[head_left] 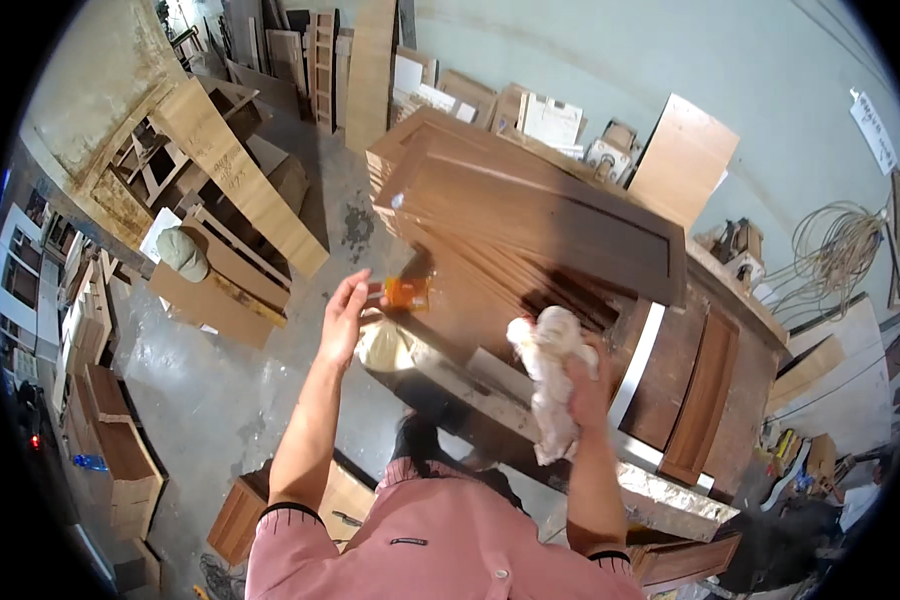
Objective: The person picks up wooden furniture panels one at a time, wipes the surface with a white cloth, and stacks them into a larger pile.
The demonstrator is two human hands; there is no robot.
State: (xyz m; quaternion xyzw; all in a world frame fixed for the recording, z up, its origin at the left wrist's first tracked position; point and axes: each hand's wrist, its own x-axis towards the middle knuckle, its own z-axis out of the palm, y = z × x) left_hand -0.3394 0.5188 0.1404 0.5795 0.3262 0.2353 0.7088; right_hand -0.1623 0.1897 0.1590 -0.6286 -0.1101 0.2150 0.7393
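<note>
My left hand point(342, 318) is at the near left corner of the workbench, its fingers closed at one end of a small orange see-through thing point(407, 292). I cannot make out its exact kind. In my right hand point(588, 385) is a bunched white cloth point(548, 375), hanging down over the bench's near edge. Beyond both hands, a brown panelled cabinet door point(530, 205) lies tilted on top of a stack of similar wooden doors. Just below my left hand, a cream-coloured rounded thing point(385, 345) sits at the bench corner.
A narrow wooden panel point(703, 395) lies on the bench at the right, near a white strip point(637, 365). Boards lean along the wall, with a coiled cable point(838, 250) hanging there. At left are a long plank point(240, 170), a cap point(182, 254) and stacked wood.
</note>
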